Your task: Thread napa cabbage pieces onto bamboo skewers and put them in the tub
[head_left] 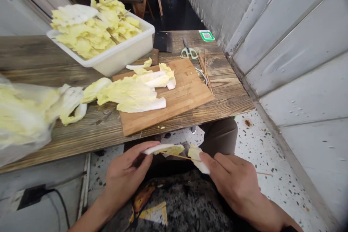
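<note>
Below the table edge, over the lap, the left hand pinches a cabbage leaf between thumb and fingertips. A thin skewer runs from that leaf across to a second leaf piece, which the right hand grips with thumb and forefinger pressed together on it. Beyond the fingers, on the table, lies a board bearing more leaves. Farther off stand a tub of cabbage, scissors and loose sticks.
</note>
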Demonstrator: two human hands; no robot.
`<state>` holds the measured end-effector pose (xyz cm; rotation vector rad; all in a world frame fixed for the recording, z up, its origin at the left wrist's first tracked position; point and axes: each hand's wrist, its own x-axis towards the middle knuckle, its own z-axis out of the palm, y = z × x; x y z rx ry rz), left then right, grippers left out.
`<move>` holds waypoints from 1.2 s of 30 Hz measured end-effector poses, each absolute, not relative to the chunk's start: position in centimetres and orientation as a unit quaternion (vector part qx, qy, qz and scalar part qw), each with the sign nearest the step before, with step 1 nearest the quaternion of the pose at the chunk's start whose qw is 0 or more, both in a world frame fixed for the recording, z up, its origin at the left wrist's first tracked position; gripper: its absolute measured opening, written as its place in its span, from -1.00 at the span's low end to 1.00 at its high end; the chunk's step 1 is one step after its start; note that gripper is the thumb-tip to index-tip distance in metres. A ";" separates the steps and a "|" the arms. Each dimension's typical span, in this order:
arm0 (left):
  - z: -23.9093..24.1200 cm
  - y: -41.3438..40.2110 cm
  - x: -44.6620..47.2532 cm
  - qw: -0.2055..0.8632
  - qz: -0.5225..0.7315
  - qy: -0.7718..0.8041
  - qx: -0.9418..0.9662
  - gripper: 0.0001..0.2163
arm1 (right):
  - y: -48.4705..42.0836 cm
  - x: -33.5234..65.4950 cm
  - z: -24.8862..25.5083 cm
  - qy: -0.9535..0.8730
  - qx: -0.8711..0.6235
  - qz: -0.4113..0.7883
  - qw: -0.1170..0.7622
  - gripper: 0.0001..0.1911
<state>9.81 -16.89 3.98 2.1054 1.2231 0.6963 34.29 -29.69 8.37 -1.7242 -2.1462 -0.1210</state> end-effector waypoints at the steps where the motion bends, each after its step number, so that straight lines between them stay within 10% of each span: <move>1: 4.0 -16.9 9.8 0.305 0.265 0.464 0.789 -0.82 | -29.8 34.3 8.3 -0.762 -0.617 -0.047 0.190 -0.67; 36: 5.0 -16.8 8.6 0.126 0.243 0.366 0.890 -0.74 | -30.0 34.3 9.1 -0.773 -0.603 -0.044 0.193 -0.66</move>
